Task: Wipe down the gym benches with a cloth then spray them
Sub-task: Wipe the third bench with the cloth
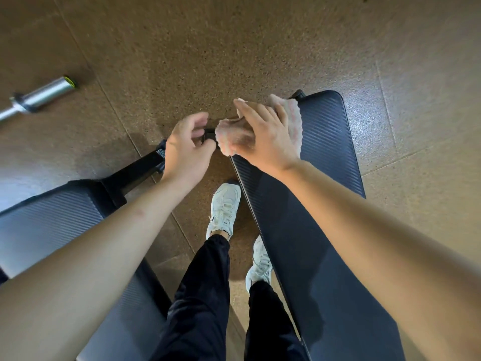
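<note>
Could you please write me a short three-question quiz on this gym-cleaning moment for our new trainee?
1. Which hand holds the pink cloth?
2. True or false: a spray bottle is in view.
3. What lies on the floor at upper left: A) barbell end, B) kettlebell, C) mat?

Key: 1. The right hand, over the right bench. 2. False. 3. A, the barbell end. The left hand holds no cloth.

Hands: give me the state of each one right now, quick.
Left hand: fingers curled, half closed, nothing clearly held; it hangs by the black bench frame.
Right hand: closed on the pink cloth, above the right bench.
</note>
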